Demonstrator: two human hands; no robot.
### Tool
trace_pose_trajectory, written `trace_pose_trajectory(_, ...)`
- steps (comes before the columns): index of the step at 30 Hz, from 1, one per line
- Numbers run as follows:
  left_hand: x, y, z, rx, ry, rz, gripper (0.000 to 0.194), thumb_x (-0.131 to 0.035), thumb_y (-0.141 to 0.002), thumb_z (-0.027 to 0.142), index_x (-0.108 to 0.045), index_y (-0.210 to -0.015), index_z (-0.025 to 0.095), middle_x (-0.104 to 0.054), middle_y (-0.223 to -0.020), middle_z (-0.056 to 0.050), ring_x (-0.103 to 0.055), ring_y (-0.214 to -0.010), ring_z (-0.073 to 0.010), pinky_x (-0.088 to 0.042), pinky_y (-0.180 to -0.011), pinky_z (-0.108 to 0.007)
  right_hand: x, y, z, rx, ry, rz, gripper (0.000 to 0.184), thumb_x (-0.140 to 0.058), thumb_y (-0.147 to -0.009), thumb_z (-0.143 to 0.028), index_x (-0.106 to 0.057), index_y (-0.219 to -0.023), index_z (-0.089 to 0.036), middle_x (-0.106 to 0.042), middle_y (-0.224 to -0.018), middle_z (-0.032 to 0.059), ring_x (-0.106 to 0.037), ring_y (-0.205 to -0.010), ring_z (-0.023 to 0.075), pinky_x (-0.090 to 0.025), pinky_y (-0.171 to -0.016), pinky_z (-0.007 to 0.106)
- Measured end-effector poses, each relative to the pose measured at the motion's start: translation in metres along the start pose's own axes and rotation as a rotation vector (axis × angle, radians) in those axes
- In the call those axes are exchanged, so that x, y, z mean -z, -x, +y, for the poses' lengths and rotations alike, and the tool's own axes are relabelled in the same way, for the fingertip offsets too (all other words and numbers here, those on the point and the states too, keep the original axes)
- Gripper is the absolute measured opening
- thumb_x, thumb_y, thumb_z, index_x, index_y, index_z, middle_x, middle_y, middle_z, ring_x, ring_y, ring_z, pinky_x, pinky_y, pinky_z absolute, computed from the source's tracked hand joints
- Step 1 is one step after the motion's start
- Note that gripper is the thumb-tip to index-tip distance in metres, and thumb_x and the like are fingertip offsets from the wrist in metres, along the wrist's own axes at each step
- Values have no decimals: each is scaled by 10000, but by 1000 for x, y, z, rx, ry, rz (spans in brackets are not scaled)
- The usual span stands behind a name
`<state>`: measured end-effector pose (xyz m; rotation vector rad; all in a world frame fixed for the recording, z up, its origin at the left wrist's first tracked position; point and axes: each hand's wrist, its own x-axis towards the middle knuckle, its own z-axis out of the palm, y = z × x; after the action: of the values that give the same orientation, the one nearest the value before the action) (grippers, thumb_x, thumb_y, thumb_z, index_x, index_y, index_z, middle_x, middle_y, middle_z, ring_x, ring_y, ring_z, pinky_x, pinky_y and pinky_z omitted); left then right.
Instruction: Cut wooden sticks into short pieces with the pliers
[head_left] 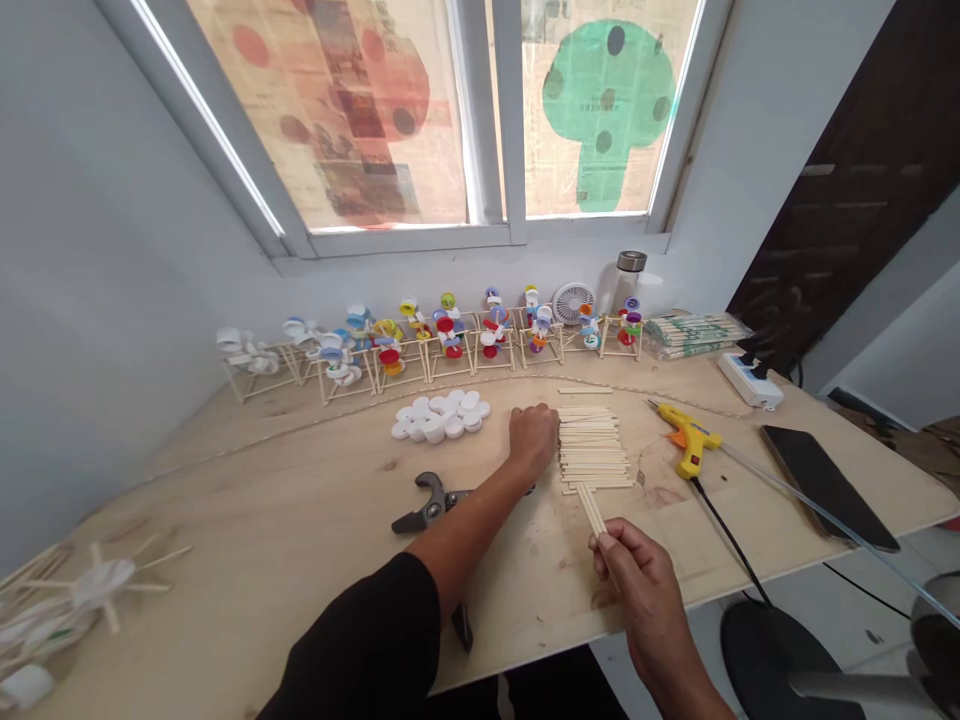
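Right hand [637, 572] is closed on a few wooden craft sticks [592, 508], fingertips pinching their lower ends, angled toward the stack. Left hand [534, 440] rests knuckles-up on the desk [300, 530] against the left end of the flat stick stack [594, 450]. Its fingers are hidden, so I can't tell whether it's gripping anything; it looks placed to keep the stick ends square. Black sleeve [360, 640] and forearm cross over black-gripped cutters [427, 503], left within close reach. White bottle caps [440, 416] are heaped left of the stack, handy for the left hand. Yellow glue gun [688, 437] lies to the right, nozzle toward the back, its black cord [731, 545] running off the near edge. Farther back, cap-and-stick models [450, 340] stand in a line along the wall, probably to keep them out of the working area. Bagged sticks [694, 335] and a power strip [750, 380] sit at the right end.
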<state>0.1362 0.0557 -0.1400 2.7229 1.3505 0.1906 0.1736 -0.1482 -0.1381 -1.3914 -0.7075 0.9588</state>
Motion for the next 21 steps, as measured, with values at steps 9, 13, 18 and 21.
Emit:
trace_pose_trajectory(9, 2, -6, -1, 58, 30, -10, 269, -389, -828, 177, -658, -814, 174, -642, -887, -81, -580, -839, -194, -341, -757, -321, -1, 1, 2, -3, -8, 3, 205, -512, -796, -327, -535, -668, -168, -426, -569, -38, -366, -545, 103, -288, -501, 200)
trace_pose_trajectory(13, 3, -8, 3, 77, 48, -17, 271, -392, -828, 187, -662, -820, 177, -646, -902, -83, -579, -853, -191, -346, -765, -312, -1, 1, 2, 1, -24, 19, 209, -526, -786, -329, -536, -657, -164, -428, -563, -33, -368, -538, 104, -292, -485, 198)
trace_pose_trajectory(18, 8, 0, -1, 69, 63, -22, 273, -389, -821, 163, -658, -839, 203, -653, -908, -63, -577, -866, -189, -350, -752, -303, 4, 0, 3, -34, -31, 34, 211, -537, -768, -362, -547, -669, -176, -429, -562, -35, -365, -523, 109, -289, -466, 198)
trace_pose_trajectory(21, 12, 11, -5, 52, 60, -28, 265, -395, -815, 156, -655, -802, 204, -654, -896, -60, -576, -867, -191, -345, -762, -307, 6, 1, 3, -27, -40, 36, 217, -546, -756, -371, -554, -661, -176, -433, -556, -37, -363, -521, 109, -295, -475, 202)
